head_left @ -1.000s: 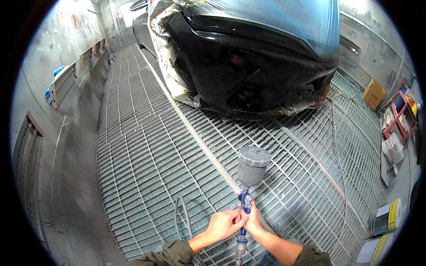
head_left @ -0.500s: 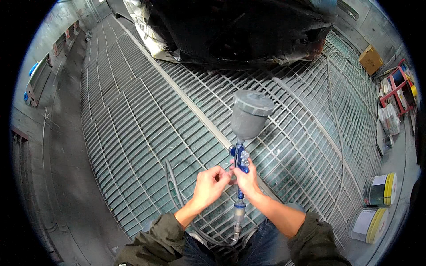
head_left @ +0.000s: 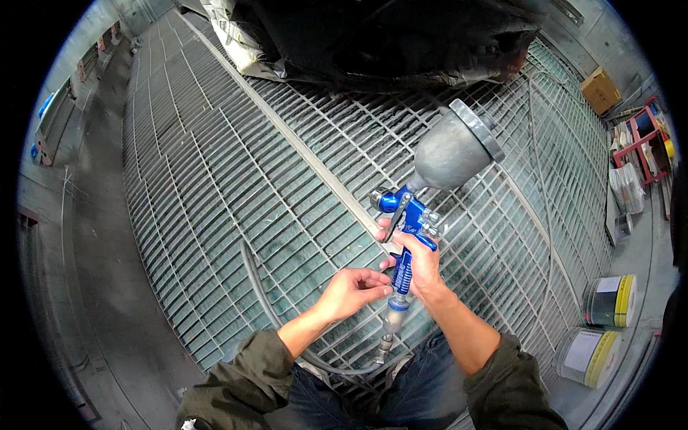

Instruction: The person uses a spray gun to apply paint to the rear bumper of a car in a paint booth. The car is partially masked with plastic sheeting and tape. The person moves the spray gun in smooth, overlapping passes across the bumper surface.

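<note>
Blue anodised metal body, grey cup on top: it's a gravity-feed spray gun [head_left: 410, 228], sitting just right of the frame's centre and held up over the steel floor grating [head_left: 215, 179].

The right hand [head_left: 419, 264] is closed around the blue handle, fingers wrapped under the trigger area. The left hand [head_left: 352, 290] comes in from the lower middle with its fingertips pinched together near the base of the handle, right by the fitting [head_left: 390, 322] below it. Can't tell if it's actually gripping that fitting or only touching it.

Handling-wise I'd guess it's top-heavy. That cup [head_left: 453, 149] tilts off to the upper right, and if it's got paint in it the weight wants to tip the whole thing over, so the handle is the spot to hold, not the cup. The body looks rigid and hard, probably a bit slick where there's overspray. The knobs on the back look like the fiddly, bump-sensitive bits.

A grey air hose [head_left: 276, 315] curls across the grating at lower left, and a masked dark car [head_left: 373, 36] fills the top of the frame. Two yellow-rimmed cans [head_left: 598, 326] sit at the lower right.
</note>
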### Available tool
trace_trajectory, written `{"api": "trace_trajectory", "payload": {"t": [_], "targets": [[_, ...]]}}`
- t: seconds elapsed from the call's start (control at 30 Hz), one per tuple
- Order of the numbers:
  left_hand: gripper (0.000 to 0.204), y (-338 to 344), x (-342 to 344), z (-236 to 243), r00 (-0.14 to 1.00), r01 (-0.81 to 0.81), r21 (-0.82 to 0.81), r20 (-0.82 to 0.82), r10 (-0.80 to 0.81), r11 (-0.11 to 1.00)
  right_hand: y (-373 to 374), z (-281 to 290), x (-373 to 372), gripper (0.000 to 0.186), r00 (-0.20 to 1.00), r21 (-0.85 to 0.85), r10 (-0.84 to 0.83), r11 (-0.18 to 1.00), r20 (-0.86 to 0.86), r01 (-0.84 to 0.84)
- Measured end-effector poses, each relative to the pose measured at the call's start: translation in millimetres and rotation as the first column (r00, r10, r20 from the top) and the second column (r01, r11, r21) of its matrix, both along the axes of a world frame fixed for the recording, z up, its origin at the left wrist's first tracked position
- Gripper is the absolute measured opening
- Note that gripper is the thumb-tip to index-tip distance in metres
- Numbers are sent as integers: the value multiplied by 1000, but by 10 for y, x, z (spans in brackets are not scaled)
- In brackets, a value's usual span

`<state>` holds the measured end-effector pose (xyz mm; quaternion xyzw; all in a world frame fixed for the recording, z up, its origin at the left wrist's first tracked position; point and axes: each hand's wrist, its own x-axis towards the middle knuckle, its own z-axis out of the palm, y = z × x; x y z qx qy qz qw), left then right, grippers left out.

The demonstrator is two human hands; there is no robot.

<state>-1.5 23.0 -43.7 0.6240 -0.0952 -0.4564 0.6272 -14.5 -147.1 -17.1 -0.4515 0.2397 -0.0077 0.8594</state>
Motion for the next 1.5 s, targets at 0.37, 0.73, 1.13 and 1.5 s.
{"api": "trace_trajectory", "payload": {"t": [0.37, 0.73, 1.13, 1.5], "targets": [[20, -18, -100, -39, 999, 46, 28, 26, -46, 999, 2, 85, -79, 37, 992, 54, 86, 994, 89, -91], [22, -13, -151, -63, 988, 80, 69, 125, -89, 994, 18, 69, -115, 38, 990, 22, 93, 995, 109, -96], [17, 8, -91, 60, 941, 153, 138, 282, -187, 979, 28, 35, -100, 37, 982, -3, 141, 990, 122, -142], [31, -56, 345, 692, 289, -109, -4, 957, 36, 994, 207, -126, -151, 25, 988, 3, 150, 989, 17, -150]]}}
